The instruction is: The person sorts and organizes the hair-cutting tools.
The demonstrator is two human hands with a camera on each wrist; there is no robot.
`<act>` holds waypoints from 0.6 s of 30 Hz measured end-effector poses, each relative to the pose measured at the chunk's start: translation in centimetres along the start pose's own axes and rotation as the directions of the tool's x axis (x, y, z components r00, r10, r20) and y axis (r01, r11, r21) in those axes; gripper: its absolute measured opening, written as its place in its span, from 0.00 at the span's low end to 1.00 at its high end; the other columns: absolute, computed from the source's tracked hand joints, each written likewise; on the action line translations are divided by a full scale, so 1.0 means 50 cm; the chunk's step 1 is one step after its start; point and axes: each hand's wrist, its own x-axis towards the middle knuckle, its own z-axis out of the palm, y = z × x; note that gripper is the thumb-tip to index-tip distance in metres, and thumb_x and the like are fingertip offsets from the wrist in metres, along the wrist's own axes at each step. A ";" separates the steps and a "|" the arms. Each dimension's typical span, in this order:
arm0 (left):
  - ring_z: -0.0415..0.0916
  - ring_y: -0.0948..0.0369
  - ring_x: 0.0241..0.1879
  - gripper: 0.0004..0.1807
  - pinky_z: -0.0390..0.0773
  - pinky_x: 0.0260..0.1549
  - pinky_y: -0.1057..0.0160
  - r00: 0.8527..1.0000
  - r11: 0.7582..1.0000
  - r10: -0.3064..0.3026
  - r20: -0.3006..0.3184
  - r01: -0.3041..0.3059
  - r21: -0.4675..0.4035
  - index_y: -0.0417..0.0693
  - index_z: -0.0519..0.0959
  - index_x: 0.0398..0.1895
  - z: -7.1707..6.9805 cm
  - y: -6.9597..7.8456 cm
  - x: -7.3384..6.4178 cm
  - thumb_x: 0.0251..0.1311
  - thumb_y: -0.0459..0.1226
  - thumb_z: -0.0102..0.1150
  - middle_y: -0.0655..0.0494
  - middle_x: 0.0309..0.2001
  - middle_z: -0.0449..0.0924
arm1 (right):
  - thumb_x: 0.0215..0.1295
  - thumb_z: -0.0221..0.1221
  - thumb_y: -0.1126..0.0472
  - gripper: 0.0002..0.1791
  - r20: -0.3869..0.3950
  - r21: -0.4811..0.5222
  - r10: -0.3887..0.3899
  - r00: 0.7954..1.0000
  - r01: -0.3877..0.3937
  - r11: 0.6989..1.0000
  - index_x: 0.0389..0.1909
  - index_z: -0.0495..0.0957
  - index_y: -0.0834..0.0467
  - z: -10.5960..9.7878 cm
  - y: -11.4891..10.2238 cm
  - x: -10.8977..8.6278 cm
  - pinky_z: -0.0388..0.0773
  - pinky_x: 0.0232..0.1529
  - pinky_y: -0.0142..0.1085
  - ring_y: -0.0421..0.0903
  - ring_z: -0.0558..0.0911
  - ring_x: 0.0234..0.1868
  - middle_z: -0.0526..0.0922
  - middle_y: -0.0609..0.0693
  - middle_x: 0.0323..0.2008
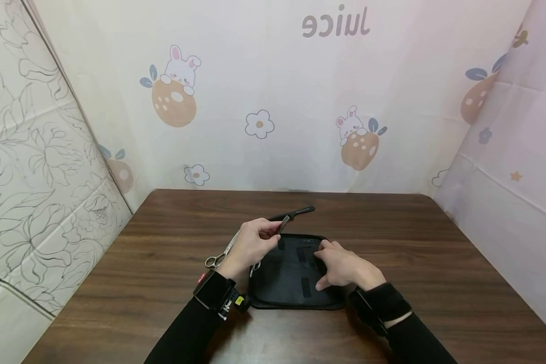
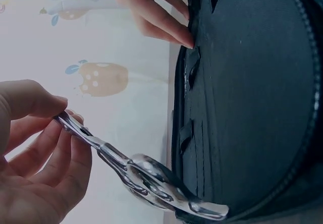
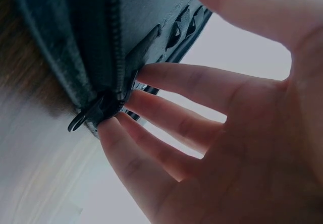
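Scissors (image 2: 117,156) held at the blades, left hand (image 1: 253,241) fingers pinching them against the thumb, handles near the left edge of the open black case (image 1: 279,288) on the bench (image 1: 391,237). Right hand (image 1: 346,264) fingers spread, tips touching the case's right edge.

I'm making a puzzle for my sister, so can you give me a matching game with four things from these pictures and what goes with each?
Things:
1. left hand
2. right hand
3. case
4. table

Match with:
A. brown
B. touching the case
C. black
D. pinching scissors

Pairs: 1-D, 2-B, 3-C, 4-A
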 end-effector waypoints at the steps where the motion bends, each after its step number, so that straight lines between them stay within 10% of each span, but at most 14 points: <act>1: 0.82 0.62 0.38 0.16 0.81 0.39 0.65 1.000 1.000 0.003 0.004 -0.003 0.005 0.42 0.85 0.54 -0.001 0.000 0.000 0.63 0.27 0.65 0.55 0.41 0.84 | 0.51 0.78 0.52 0.40 -0.001 -0.001 0.000 1.000 0.000 1.000 0.64 0.76 0.65 0.001 0.000 0.000 0.75 0.56 0.52 0.55 0.70 0.61 0.72 0.55 0.60; 18: 0.80 0.64 0.35 0.17 0.79 0.35 0.67 0.996 0.979 0.046 0.080 -0.061 0.195 0.43 0.87 0.53 -0.013 0.003 0.012 0.60 0.28 0.64 0.57 0.38 0.83 | 0.52 0.78 0.52 0.40 0.001 -0.022 0.000 1.000 0.000 1.000 0.64 0.77 0.65 0.002 -0.001 0.002 0.75 0.55 0.50 0.54 0.71 0.60 0.72 0.55 0.59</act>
